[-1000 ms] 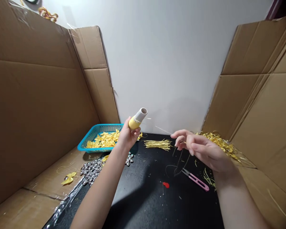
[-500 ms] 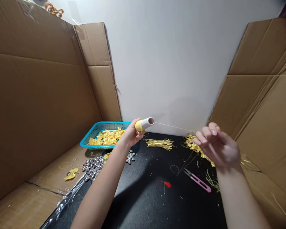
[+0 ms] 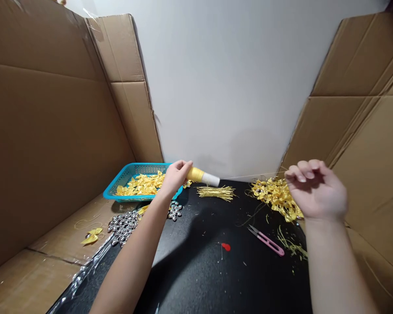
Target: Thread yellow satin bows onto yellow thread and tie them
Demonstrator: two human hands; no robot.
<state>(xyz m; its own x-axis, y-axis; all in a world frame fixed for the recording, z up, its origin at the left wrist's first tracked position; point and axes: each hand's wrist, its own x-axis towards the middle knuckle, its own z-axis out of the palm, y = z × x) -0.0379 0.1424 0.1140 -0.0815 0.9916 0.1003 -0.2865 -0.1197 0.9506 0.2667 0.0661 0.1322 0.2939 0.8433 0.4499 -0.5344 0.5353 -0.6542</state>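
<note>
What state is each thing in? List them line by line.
Left hand: closed around spool
Right hand: curled, thread running to it
Spool: held, slanting
Thread: stretched
Pink snips: lying, blades apart
Blue tray: holding yellow bows
Silver beads: loose, piled
Gold strands: bunched
Red tab: lying on table

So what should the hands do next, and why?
Perhaps reach the right hand down for the pink snips: a thread stretches from the spool in the left hand toward the right, maybe ready for cutting, and the snips lie untouched on the black table.
</note>
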